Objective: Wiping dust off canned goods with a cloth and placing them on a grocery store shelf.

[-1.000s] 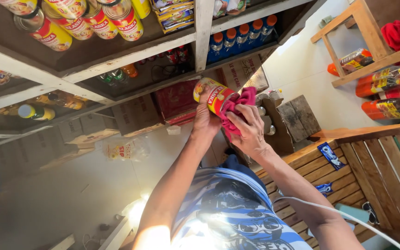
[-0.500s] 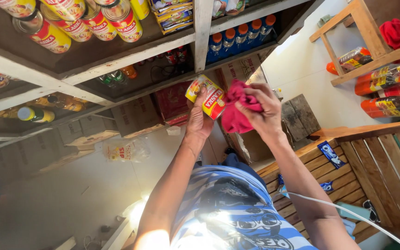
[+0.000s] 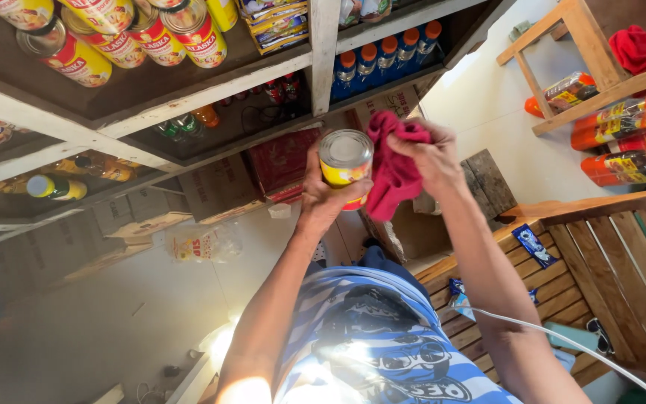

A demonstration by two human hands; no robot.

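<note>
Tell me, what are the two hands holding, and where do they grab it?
The left hand grips a yellow can around its side. The right hand clutches a bunched red cloth beside the can.

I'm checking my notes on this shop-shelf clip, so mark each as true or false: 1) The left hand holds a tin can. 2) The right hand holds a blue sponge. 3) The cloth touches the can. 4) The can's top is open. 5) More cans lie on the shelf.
1) True: the left hand grips the yellow tin can.
2) False: the right hand holds a red cloth.
3) True: the cloth presses against the can's side.
4) False: the can's silver lid is sealed.
5) True: red and yellow cans lie on the wooden shelf.
</note>
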